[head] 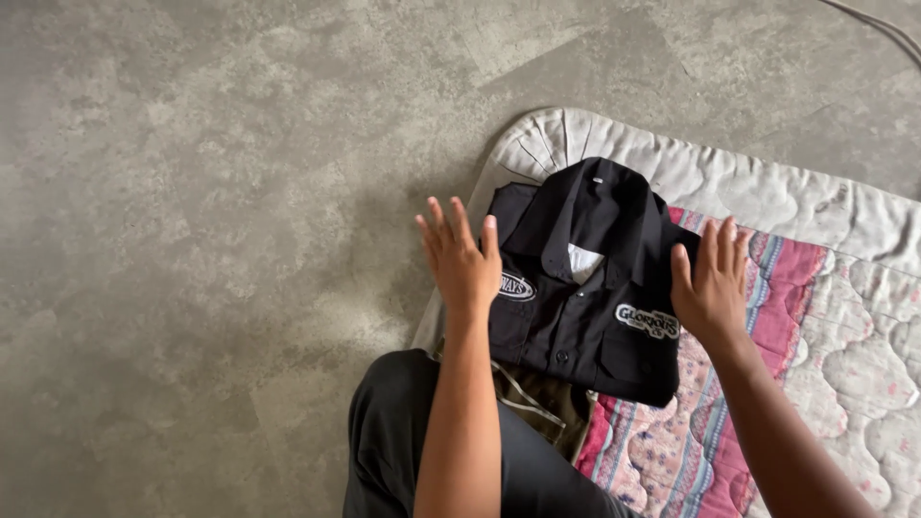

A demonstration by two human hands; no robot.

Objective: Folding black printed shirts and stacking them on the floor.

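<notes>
A black collared shirt (585, 307), folded into a neat rectangle with white chest patches, lies on a quilted mat (815, 288). My left hand (460, 259) rests flat against the shirt's left edge, fingers spread. Flat on the shirt's right edge lies my right hand (712, 283), fingers apart. Neither hand grips anything.
The quilt, pink-striped with a whitish border, lies on a grey concrete floor (192, 240). My knee in dark trousers (403, 441) is just below the shirt. An olive cloth with a pale stripe (537, 403) shows under the shirt's lower edge. A cable (883, 24) runs at top right.
</notes>
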